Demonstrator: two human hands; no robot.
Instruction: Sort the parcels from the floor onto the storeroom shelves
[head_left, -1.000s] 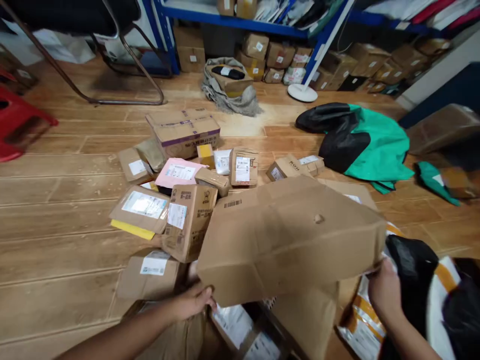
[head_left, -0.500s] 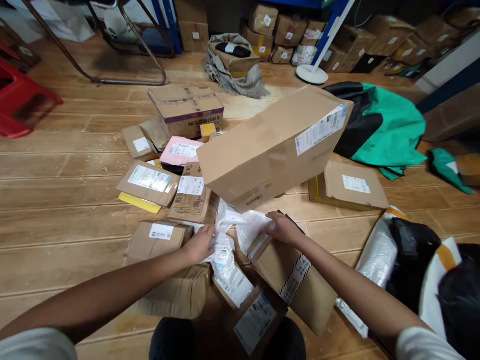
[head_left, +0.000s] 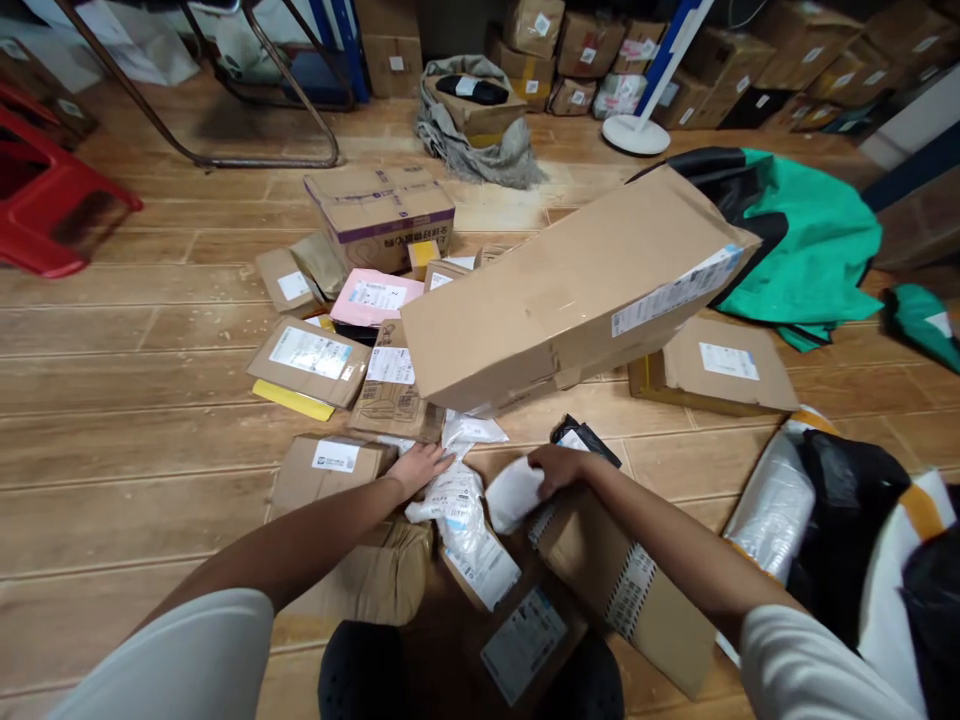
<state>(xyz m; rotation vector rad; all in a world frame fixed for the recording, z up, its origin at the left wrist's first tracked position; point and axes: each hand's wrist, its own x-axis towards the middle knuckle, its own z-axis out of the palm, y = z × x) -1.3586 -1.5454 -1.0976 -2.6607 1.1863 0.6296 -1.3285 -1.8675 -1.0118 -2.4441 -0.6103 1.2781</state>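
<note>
White packet (head_left: 514, 497) at the lower centre of the frame, its edge clamped in the right hand (head_left: 556, 470); the left hand (head_left: 420, 470) is at the plastic-wrapped parcel (head_left: 456, 508) just left of it, whether gripping I cannot tell; handling looks midway, the packet not yet released, while the long carton (head_left: 577, 290) right of centre and pink parcel (head_left: 375, 297) left of centre lie unheld.
</note>
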